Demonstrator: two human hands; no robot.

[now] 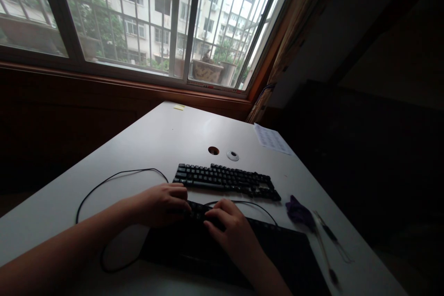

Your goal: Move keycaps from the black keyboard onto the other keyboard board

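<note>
A black panel-like keyboard piece [277, 249] lies on the white desk in front of me, its surface too dark to make out fully. My left hand [168, 204] rests at its far edge with fingers curled down, and what they hold, if anything, is hidden. Just right of it, my right hand [227, 224] is bent over the same edge, thumb and forefinger apart, with nothing visible between them. Small dark parts show between the two hands. Behind them lies a black block of keys [222, 178], with a gap near its right end.
A black cable [104, 179] loops across the left of the desk [138, 148]. At right lie a purple cloth [300, 212], a thin brush-like tool [326, 254] and a wire-ended tool [331, 236]. Farther back are a round hole [213, 151], a ring cover [233, 155] and printed paper [272, 138].
</note>
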